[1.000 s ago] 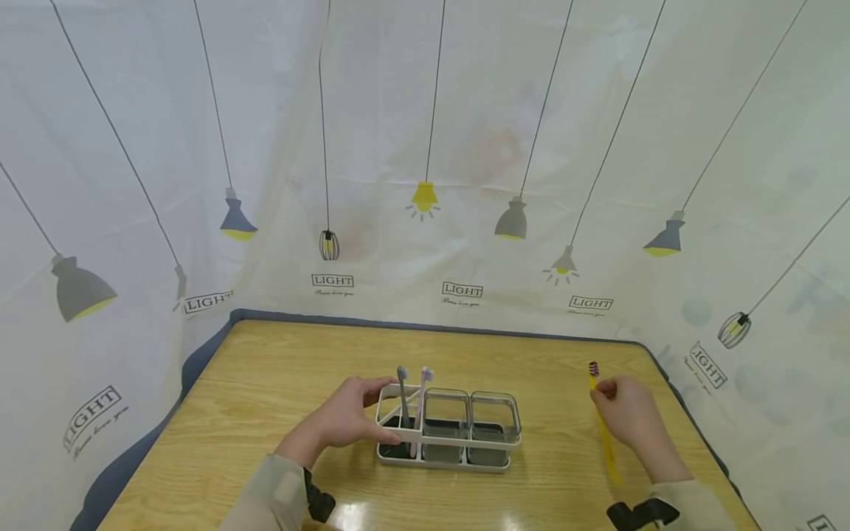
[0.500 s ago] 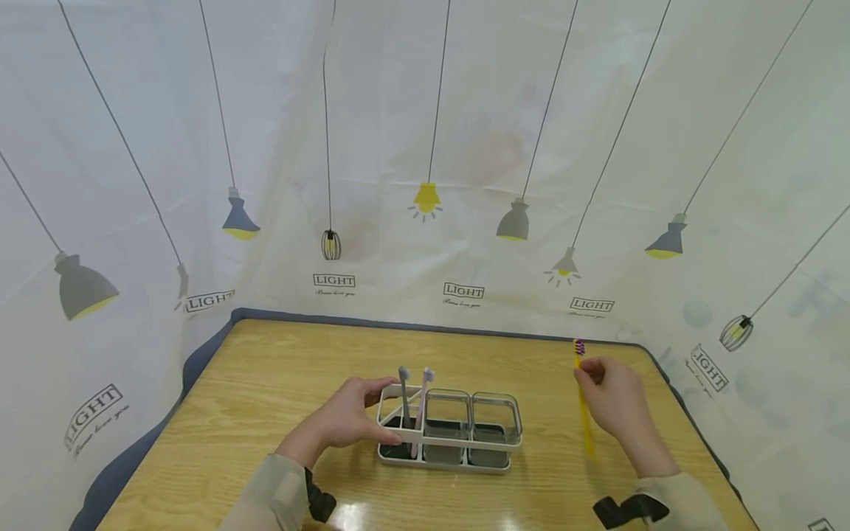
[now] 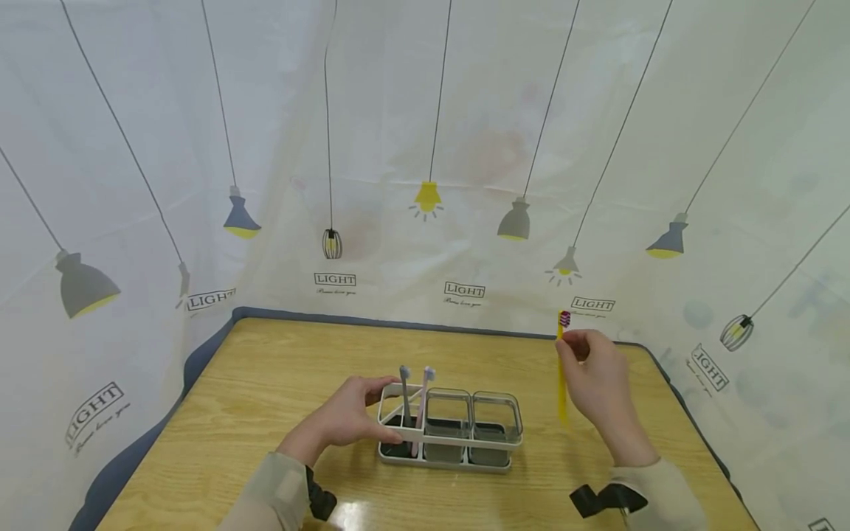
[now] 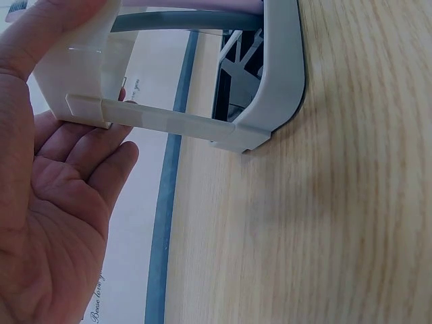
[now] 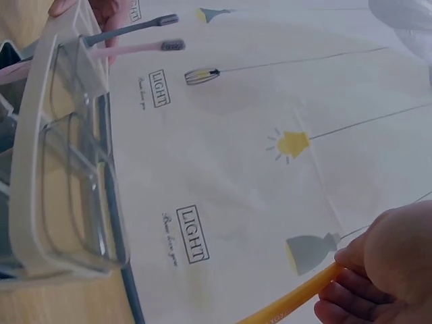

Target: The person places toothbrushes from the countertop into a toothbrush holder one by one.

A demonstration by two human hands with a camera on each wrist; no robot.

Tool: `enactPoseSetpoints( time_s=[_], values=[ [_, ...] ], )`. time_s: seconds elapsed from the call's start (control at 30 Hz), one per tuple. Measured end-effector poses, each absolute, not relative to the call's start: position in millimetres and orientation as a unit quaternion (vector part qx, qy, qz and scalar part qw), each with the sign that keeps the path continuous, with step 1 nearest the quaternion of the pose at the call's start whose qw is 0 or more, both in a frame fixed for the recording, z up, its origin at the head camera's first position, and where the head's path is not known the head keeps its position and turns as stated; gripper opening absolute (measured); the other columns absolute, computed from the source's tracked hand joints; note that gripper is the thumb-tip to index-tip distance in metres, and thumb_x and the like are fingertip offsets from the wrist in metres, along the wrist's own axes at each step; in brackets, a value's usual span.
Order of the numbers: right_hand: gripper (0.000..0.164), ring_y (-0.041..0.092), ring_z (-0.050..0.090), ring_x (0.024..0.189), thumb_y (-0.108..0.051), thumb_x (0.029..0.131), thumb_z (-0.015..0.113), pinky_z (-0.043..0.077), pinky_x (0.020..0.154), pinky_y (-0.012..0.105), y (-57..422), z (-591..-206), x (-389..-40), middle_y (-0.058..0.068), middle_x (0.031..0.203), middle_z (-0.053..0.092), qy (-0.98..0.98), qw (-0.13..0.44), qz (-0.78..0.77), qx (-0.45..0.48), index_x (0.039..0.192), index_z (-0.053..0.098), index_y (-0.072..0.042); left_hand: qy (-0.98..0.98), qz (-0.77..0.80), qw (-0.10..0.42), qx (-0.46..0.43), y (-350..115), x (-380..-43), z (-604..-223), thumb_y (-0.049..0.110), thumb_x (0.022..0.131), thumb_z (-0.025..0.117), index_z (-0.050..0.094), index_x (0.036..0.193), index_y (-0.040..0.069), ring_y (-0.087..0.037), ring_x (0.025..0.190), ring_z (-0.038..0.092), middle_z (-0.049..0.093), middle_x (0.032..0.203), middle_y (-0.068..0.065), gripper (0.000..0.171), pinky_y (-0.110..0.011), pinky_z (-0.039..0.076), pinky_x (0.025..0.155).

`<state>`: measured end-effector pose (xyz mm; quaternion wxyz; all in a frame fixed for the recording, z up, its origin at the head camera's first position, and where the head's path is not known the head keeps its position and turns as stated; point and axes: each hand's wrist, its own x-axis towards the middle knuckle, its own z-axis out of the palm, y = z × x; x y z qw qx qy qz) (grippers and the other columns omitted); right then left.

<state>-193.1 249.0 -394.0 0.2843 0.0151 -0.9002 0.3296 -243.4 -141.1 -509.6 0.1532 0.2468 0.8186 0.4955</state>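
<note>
A white toothbrush holder (image 3: 458, 440) stands on the table, and my left hand (image 3: 341, 414) grips its left end, thumb in front and fingers behind. The left wrist view shows the thumb and fingers around the holder's upper frame (image 4: 84, 74). In its left section stand a grey toothbrush (image 3: 405, 398) and a pink toothbrush (image 3: 423, 394), heads up. Two clear cups (image 3: 447, 407) sit in the other sections. My right hand (image 3: 598, 376) pinches a yellow toothbrush (image 3: 562, 394) below its purple-striped head; it is nearly upright, above the table, right of the holder.
The wooden table (image 3: 292, 354) has a dark blue border at its back edge. Pale sheeting (image 3: 372, 147) printed with lamps rises behind and at both sides. Each wrist wears a black strap with a camera (image 3: 607, 500).
My right hand has raised the yellow toothbrush and carried it left toward the holder. My left hand and the holder have stayed in place.
</note>
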Motion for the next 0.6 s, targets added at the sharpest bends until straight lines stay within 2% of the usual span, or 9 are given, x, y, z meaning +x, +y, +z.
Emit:
enactPoseSetpoints(
  time_s=[0.1,0.33,0.6],
  values=[
    [0.013,0.029,0.066,0.082,-0.007,0.101,0.072,0.050,0.070,0.028,241.7,-389.3,-195.2,0.017,0.096,0.071,-0.889,0.309,0.336,0.027,0.107,0.071,0.005,0.817,0.498,0.154,0.247,-140.8,-242.7,-508.7,0.039,0.074,0.099,0.056,0.154,0.012,-0.037,0.143,0.051,0.060,0.148,-0.009,0.095,-0.054,0.042,0.116],
    [0.011,0.029,0.067,0.082,0.001,0.098,0.072,0.044,0.070,0.008,222.3,-385.6,-200.1,0.018,0.096,0.071,-0.855,0.337,0.390,0.048,0.106,0.071,0.008,0.818,0.496,0.154,0.246,-141.1,-242.4,-507.5,0.037,0.074,0.099,0.056,0.154,0.010,-0.037,0.143,0.050,0.060,0.148,-0.008,0.094,-0.055,0.041,0.117],
    [0.009,0.028,0.067,0.085,0.006,0.097,0.073,0.048,0.075,0.008,197.7,-380.5,-205.4,0.018,0.097,0.070,-0.826,0.348,0.435,0.080,0.105,0.069,0.009,0.816,0.501,0.156,0.241,-140.7,-241.7,-506.6,0.036,0.074,0.100,0.055,0.155,0.011,-0.038,0.143,0.050,0.060,0.148,-0.012,0.096,-0.058,0.041,0.116]
  ],
)
